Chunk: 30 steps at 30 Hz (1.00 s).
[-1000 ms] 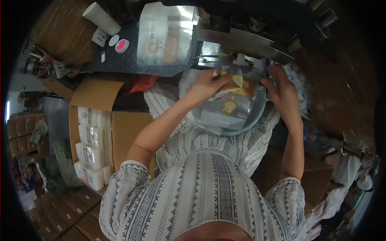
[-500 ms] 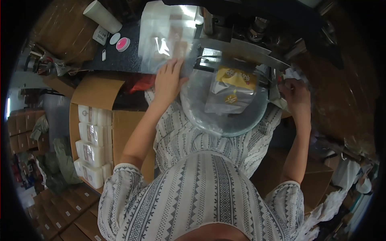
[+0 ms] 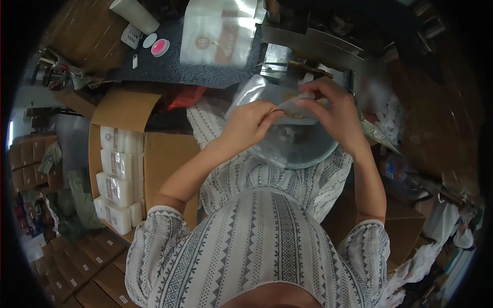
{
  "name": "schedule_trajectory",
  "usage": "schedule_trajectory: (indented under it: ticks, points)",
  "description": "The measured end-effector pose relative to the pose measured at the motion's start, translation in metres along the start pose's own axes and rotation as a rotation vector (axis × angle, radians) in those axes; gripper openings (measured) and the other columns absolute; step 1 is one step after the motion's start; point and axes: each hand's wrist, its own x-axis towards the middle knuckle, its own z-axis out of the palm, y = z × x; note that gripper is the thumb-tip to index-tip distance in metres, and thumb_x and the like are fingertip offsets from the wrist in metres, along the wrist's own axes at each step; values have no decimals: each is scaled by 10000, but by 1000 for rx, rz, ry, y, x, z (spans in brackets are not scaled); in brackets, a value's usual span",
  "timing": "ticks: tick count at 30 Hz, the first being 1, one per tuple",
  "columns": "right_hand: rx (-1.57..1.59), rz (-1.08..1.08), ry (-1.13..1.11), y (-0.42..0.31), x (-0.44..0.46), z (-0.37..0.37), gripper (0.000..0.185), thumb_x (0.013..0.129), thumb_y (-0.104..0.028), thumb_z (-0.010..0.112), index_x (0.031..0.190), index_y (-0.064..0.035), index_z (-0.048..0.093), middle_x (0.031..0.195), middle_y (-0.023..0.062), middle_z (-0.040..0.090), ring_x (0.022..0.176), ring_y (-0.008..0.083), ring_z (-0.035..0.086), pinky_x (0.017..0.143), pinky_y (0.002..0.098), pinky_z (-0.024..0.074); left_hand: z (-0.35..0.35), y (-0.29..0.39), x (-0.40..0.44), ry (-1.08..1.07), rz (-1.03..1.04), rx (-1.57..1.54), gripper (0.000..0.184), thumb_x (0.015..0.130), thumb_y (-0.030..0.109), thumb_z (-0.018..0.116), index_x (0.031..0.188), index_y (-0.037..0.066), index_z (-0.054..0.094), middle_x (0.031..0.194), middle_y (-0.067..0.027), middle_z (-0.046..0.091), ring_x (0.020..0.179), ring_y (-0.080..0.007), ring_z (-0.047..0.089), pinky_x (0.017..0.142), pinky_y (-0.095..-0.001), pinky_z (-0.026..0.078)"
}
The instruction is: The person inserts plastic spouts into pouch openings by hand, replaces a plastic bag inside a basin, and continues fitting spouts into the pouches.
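Observation:
My left hand (image 3: 250, 123) is closed on the edge of a clear plastic bag (image 3: 298, 114), thumb and fingers pinched together. On the bag's other side, my right hand (image 3: 336, 110) pinches it between thumb and fingers. Both hands are raised over a round plastic-covered surface (image 3: 295, 154) above my lap. Blur and my fingers hide much of the bag, and I cannot tell what is inside it. Beyond the hands lies a stack of clear printed bags (image 3: 221, 38) on the dark bench.
A metal machine (image 3: 334, 43) stands just beyond my hands. On the bench (image 3: 195, 74) are a white cup (image 3: 134, 16) and a pink round pot (image 3: 159, 47). An open carton (image 3: 169, 177) of packed white pouches (image 3: 114, 190) is at my left. Crumpled plastic (image 3: 387, 120) lies right.
My left hand has come off the bag stack, drawing a clear bag toward me. My right hand has moved left from the machine's right side to meet it. The yellow-topped pouch is mostly hidden.

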Motion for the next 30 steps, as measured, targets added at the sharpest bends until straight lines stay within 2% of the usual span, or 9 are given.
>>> schedule_trajectory:
  ticks: [2,4,7,13,17,20,22,25,30]
  points:
    - [16,56,50,15,-3,-4,252,828,-109,679,1056,-13,632,970,66,647,847,125,605,765,270,477,15,0,17,-94,-56,-132,141,851,153,634,870,15,655,711,-116,618,610,-238,621,558,-310,467]
    - [-10,138,341,25,-7,-11,263,866,-118,648,1099,-1,615,976,67,650,879,124,605,802,270,472,27,-3,39,-216,-542,-465,228,871,195,624,856,-31,654,703,-104,643,627,-172,641,568,-277,481]
    - [-65,172,248,25,-25,-32,272,883,-111,630,1128,5,600,1009,78,653,905,119,605,824,257,465,49,-23,70,-182,-629,-870,272,870,199,623,865,-71,651,762,-99,658,687,-148,653,590,-255,499]
    - [-97,319,333,38,-65,-59,227,867,-93,618,1069,11,624,963,117,677,906,169,638,806,294,477,45,-36,70,-221,-606,-892,346,917,254,578,1082,-46,630,937,-96,670,818,-131,635,740,-248,506]
    - [-315,281,436,44,-101,-93,220,885,-123,593,1066,-3,628,931,151,669,862,232,653,775,320,488,-51,-66,92,-297,-515,-449,500,916,421,562,1085,-46,623,975,-108,672,785,-160,649,682,-261,521]
    - [-648,471,455,43,-108,-106,228,896,-216,586,994,-14,625,894,195,659,832,328,657,720,377,503,-82,-134,121,13,-354,12,545,913,447,535,1222,-1,549,1140,-154,623,979,-258,626,845,-378,494]
    - [-995,656,223,55,-97,-104,292,887,-292,594,1023,-36,626,880,225,651,849,390,631,724,431,488,-63,-172,122,320,178,982,613,906,472,498,1337,39,443,1348,-190,473,1235,-383,451,1025,-535,318]
    - [-966,630,222,67,-82,-92,329,864,-341,604,1007,-45,623,900,228,650,883,428,599,723,490,468,-20,-178,96,310,-13,724,660,906,491,466,1390,53,367,1451,-210,330,1350,-451,244,1072,-611,145]
    - [-1056,601,177,63,-67,-84,275,826,-316,645,866,-46,610,842,180,663,818,394,634,695,472,503,-18,-154,81,314,-178,736,666,902,497,474,1378,41,388,1446,-255,310,1358,-446,228,1076,-601,142]
